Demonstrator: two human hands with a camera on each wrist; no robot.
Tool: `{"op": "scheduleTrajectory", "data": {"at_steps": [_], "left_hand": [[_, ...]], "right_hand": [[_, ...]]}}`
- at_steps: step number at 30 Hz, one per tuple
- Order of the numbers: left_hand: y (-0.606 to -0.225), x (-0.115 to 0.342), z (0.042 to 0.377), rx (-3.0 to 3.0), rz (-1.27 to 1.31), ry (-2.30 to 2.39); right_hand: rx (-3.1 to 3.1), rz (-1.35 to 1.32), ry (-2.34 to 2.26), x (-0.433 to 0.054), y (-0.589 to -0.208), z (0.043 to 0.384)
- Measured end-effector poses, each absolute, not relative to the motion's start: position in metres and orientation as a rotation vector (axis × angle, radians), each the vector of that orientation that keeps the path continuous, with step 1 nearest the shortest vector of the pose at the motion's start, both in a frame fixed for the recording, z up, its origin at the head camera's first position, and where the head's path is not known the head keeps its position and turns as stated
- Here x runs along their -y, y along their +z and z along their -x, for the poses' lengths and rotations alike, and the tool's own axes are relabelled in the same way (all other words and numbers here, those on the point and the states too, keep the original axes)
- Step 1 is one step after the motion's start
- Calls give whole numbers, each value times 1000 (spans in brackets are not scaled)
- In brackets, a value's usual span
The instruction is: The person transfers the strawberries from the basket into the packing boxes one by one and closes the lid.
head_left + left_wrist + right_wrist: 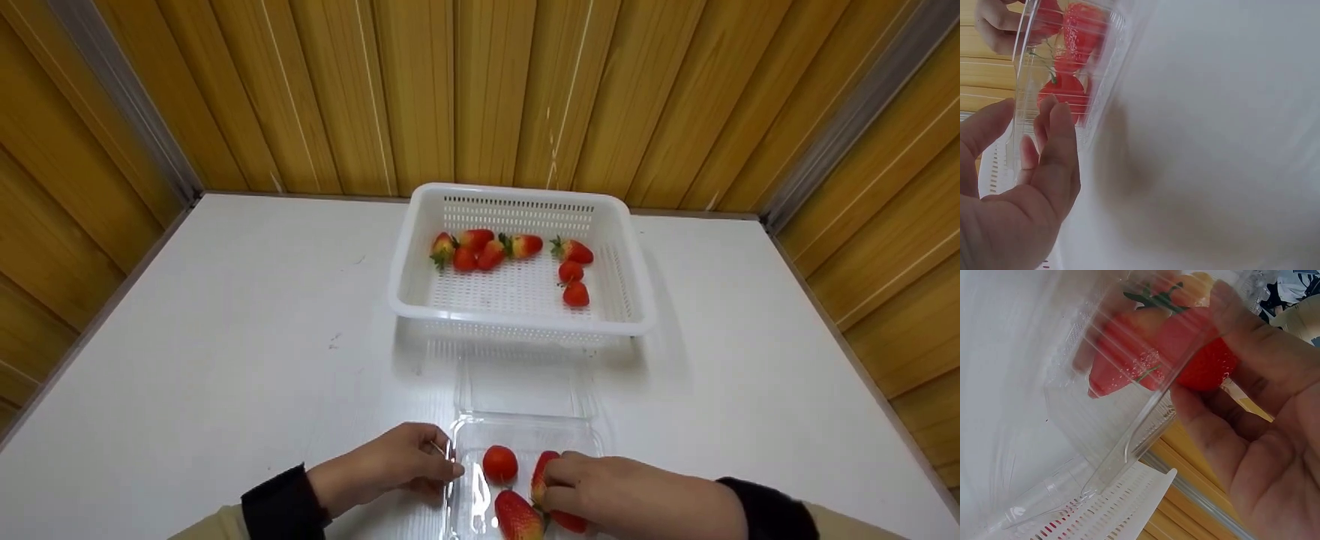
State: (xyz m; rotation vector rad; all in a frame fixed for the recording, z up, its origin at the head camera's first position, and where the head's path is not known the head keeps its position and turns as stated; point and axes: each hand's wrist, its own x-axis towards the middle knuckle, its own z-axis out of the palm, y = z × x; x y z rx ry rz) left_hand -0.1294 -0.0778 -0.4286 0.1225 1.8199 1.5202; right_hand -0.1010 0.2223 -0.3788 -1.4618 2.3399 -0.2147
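A clear plastic box [472,439] sits at the table's front with its transparent lid [525,386] folded back behind it. My left hand [397,461] holds the box's left edge, thumb at the rim and fingers against the outer wall [1086,132]. Over the right side of the box, my right hand [615,491] pinches a red strawberry [1207,365]; its fingertips partly cover the fruit. Inside lie another strawberry [517,514] and a round red fruit [500,463] with a thin green stem. More red fruit [568,521] shows below the right hand.
Behind the box stands a white perforated basket [517,322]. Several strawberries [526,246] are grouped at its back left, with one strawberry [576,251] and two round red fruits [576,294] at the right. Wood-patterned walls [487,97] border the white table [262,315].
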Motion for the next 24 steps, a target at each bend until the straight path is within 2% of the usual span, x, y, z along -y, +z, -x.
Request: {"op": "scheduleTrajectory", "data": {"at_steps": [11, 24], "left_hand": [[-430, 76, 126, -1735, -21, 1644], [-432, 76, 126, -1699, -14, 1683]], "right_hand": [[-2272, 1458, -247, -216, -386, 104], [-2357, 1507, -199, -211, -397, 100]]}}
